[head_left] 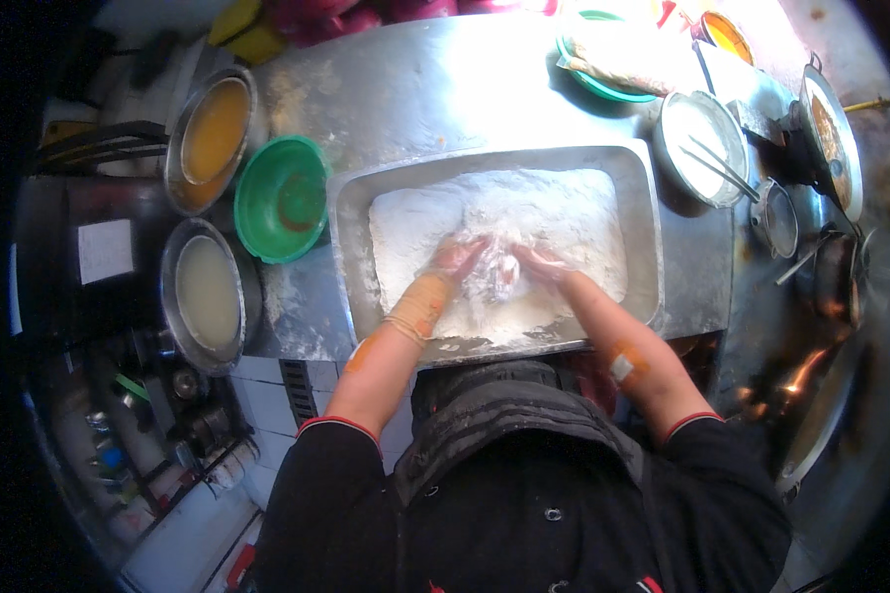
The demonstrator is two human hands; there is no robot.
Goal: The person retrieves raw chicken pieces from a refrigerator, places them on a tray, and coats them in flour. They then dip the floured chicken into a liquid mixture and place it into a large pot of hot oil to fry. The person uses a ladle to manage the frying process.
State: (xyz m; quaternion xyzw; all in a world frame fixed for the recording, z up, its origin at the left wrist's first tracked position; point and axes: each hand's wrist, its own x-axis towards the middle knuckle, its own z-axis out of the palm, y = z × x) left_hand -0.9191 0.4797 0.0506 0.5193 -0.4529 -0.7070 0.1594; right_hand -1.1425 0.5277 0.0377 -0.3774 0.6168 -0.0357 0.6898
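A deep metal tray [643, 232] full of white flour [583, 208] lies on the counter in front of me. Both of my hands are in the flour near its middle, dusted white and slightly blurred. My left hand [455, 259] has its fingers stretched inward, toward the other hand. Facing it, my right hand [546, 265] also has its fingers extended, pointing to the left. Between the palms is a flour-coated lump [505, 272] with a pinkish patch; its kind is hard to make out. Loose flour is heaped and scattered around the fingers.
On the left stand a bowl of orange-brown liquid [216, 128], a green basin [267, 222] and a bowl of cloudy liquid [208, 292]. At the right are a bowl of white powder [697, 133] with tongs and a strainer [779, 219]. A pan [841, 138] stands beyond.
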